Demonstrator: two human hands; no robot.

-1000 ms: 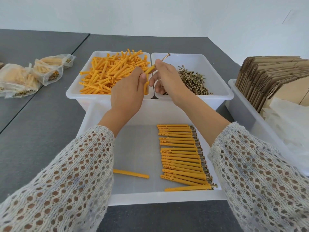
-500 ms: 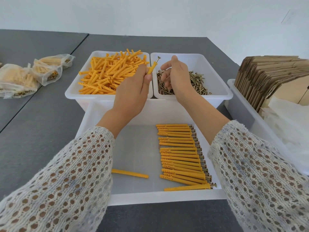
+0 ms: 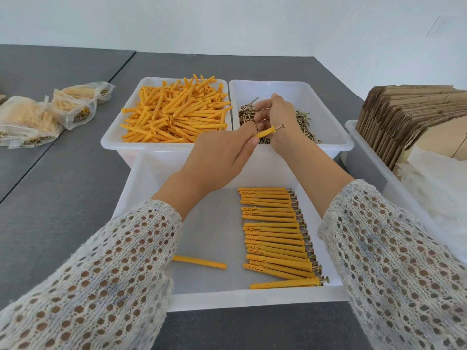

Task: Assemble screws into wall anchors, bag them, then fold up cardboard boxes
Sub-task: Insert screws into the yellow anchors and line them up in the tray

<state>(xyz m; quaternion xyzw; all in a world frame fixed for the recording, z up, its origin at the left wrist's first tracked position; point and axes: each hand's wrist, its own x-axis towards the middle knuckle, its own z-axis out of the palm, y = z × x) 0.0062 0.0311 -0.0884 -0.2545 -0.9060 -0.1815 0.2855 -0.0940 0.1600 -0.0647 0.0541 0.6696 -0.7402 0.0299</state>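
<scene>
Right, the left hand (image 3: 217,157) pinches an anchor (image 3: 265,132) with its screw (image 3: 279,126) seated, above the trays, while the right hand (image 3: 275,117) picks a fresh screw from the pile (image 3: 307,127), so laying this one onto the finished row (image 3: 275,236) probably comes next.

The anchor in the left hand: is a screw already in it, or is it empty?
In. The anchor pinched by the left hand has a screw head sticking out of its end.
</scene>
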